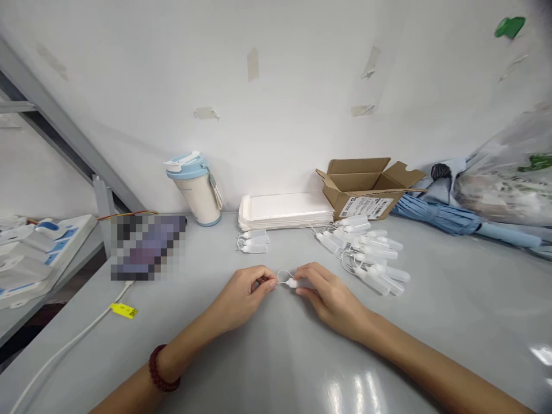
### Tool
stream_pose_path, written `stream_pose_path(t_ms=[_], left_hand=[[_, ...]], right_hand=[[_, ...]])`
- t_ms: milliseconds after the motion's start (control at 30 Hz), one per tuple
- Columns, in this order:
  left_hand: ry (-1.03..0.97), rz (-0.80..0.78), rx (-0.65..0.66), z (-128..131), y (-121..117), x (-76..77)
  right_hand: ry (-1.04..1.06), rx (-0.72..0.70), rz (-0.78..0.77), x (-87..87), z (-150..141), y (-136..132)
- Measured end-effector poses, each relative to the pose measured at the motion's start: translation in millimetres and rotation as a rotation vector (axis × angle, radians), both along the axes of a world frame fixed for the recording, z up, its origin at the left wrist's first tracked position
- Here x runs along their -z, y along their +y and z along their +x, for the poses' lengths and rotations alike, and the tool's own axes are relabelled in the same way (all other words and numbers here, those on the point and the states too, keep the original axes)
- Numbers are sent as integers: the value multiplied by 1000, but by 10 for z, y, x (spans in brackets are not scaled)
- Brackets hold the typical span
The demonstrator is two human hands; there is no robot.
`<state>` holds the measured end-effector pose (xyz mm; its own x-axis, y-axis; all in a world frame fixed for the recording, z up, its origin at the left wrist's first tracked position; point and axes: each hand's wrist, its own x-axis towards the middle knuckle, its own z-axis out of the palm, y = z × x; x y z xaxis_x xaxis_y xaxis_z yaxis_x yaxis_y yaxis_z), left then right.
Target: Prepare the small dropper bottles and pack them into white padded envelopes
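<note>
In the middle of the grey table, a small translucent needle-tip bottle (292,283) lies on its side between my hands, its white collar and thin tip pointing left. My right hand (330,293) is closed around its body, hiding most of it. My left hand (250,293) pinches the end of the thin tip, where a pale loop of cord curves back to the collar. Whatever small part sits between the left fingertips is hidden. Beyond my right hand lies a loose pile of similar bottles (366,253). Two more bottles (255,248) lie beyond my left hand.
A stack of white padded envelopes (287,211) lies by the wall beside an opened cardboard box (366,195). A cream tumbler (196,195) stands left of them. A phone (150,247) trails a white cable (81,336). A blue folded umbrella (440,214) and plastic bag (509,178) lie right.
</note>
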<state>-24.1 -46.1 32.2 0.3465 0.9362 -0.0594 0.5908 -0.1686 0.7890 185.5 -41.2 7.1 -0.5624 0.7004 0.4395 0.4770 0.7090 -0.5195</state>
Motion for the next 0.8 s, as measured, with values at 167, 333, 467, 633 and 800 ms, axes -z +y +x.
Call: stream_pose_path(t_ms=[167,333,467,633,800], left_hand=[[-12,3,-7,2,-8,6],[-31,-6,-8,3,-10,-4],[-32,-26,-13,10,-14,-18],[-25,-25,-7,16,-13,-31],[-23,-12,6,12,-15,-19]], right_hand=[[10,-8,25,-7,-15,-11],[-4,-6,8,-8,-16,-16],[-3,-2,-5,-3,-10,-18],[9,-5,-24,2,-8,-18],[15,3,-40,20,-6,-8]])
